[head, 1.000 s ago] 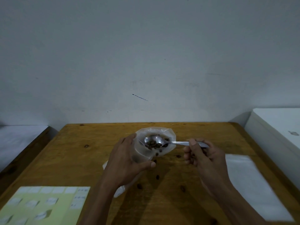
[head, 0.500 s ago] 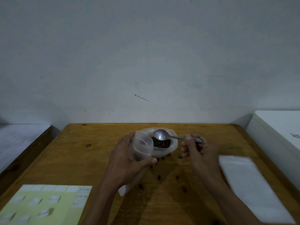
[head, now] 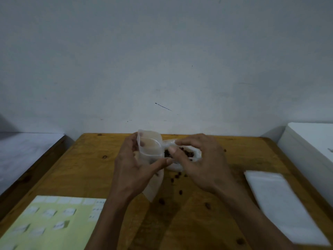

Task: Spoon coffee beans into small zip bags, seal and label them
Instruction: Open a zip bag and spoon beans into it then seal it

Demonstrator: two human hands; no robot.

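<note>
My left hand [head: 133,170] grips a small clear zip bag [head: 150,150] upright, its mouth gaping open at the top. Right behind it lies a larger plastic bag of coffee beans [head: 189,153], with dark beans showing in its opening. My right hand [head: 200,165] reaches over the bean bag with curled fingers. Its thumb and forefinger meet at the zip bag's right rim. No spoon is visible, and I cannot tell whether the right hand holds anything. Loose beans [head: 177,175] are scattered on the wooden table [head: 86,170] under my hands.
A pale green sheet of white labels [head: 50,222] lies at the front left. A stack of flat white zip bags [head: 282,206] sits at the right, beside a white box [head: 310,139]. The wall stands close behind the table.
The spoon has gone out of sight. My right hand moved left over the bean bag to the zip bag's mouth. My left hand lifted the zip bag slightly.
</note>
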